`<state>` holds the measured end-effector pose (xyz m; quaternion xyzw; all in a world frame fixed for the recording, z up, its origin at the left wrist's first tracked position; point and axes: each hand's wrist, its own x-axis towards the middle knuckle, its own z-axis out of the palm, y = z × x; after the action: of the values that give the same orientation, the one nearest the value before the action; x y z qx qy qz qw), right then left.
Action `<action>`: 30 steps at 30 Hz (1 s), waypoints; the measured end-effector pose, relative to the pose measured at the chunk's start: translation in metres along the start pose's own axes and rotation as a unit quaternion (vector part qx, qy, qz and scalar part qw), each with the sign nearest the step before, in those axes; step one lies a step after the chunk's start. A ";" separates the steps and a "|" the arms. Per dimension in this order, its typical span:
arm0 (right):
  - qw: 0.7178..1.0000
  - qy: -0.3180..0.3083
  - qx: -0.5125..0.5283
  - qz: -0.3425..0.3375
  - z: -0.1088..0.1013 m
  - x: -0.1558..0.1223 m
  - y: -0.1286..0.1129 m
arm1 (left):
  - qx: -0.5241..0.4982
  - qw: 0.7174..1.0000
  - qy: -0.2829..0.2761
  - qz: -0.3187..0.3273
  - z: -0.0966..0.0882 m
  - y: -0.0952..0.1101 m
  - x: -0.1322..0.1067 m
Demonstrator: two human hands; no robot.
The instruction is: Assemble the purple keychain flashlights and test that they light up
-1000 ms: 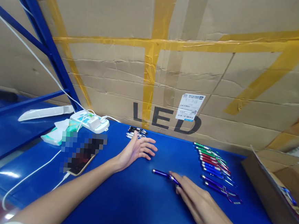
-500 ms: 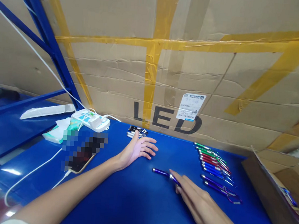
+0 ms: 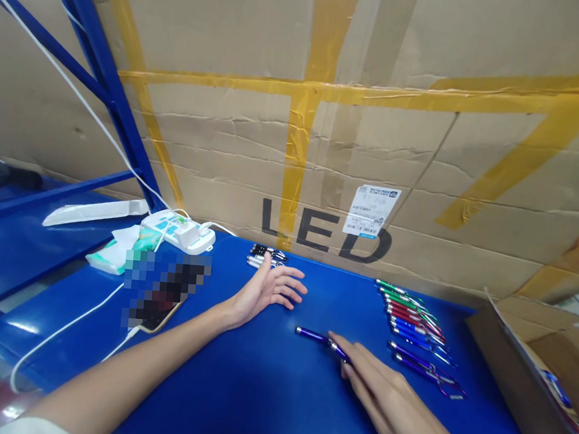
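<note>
My right hand (image 3: 374, 381) is closed, its fingertips gripping a purple pen-like metal tube (image 3: 313, 336) with silver bands. The tube points left, over the blue tabletop (image 3: 235, 393); its near end is hidden by my fingers. To the left, my left hand (image 3: 274, 289) is open with spread fingers and nothing in it. Right behind it lie silver tubes (image 3: 256, 261) and black tubes (image 3: 261, 249), partly covered by my thumb. On the right is a row of similar tubes with clips: green (image 3: 391, 288), red (image 3: 405, 312), blue (image 3: 408, 328) and purple (image 3: 413, 364).
An open cardboard box (image 3: 511, 388) with more tubes stands at the right edge. A large taped carton (image 3: 225, 145) walls off the back. At left are a phone (image 3: 167, 308) on a cable, a tissue pack (image 3: 116, 253), a power strip (image 3: 178, 229) and a blue rack post (image 3: 113, 96).
The camera view has shifted slightly. Both hands keep the same pose, and the purple tube stays in my right hand.
</note>
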<state>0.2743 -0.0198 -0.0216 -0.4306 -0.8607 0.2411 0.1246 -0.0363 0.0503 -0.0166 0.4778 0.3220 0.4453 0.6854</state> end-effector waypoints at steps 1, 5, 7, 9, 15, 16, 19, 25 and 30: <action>1.000 0.003 -0.004 -0.003 0.000 0.000 0.000 | 0.001 1.000 -0.001 0.000 0.000 0.000 0.000; 0.999 0.018 -0.019 -0.020 0.001 -0.003 0.001 | -0.001 1.000 -0.001 0.001 0.000 -0.001 0.000; 0.999 0.027 -0.028 -0.031 0.002 -0.005 0.004 | -0.003 1.000 0.000 0.001 0.000 -0.001 0.001; 0.998 0.035 -0.035 -0.042 0.003 -0.007 0.006 | -0.005 1.000 0.004 0.000 0.000 -0.002 0.001; 0.996 0.046 -0.051 -0.049 0.003 -0.005 0.005 | -0.002 1.000 0.004 -0.001 -0.001 -0.003 0.002; 0.996 0.049 -0.052 -0.048 0.003 -0.004 0.003 | -0.002 1.000 0.003 0.000 -0.001 -0.003 0.002; 0.995 0.063 -0.051 -0.054 0.001 -0.003 -0.001 | 0.000 1.000 0.005 0.002 0.000 -0.002 0.001; 0.994 0.068 -0.055 -0.059 0.000 -0.002 -0.001 | -0.003 1.000 0.009 -0.004 0.001 0.000 0.000; 0.998 0.039 -0.043 -0.027 0.001 -0.001 0.001 | 0.000 1.000 0.004 0.000 0.001 0.000 0.000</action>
<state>0.2752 -0.0207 -0.0226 -0.4212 -0.8762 0.1832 0.1461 -0.0353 0.0499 -0.0160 0.4754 0.3249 0.4475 0.6843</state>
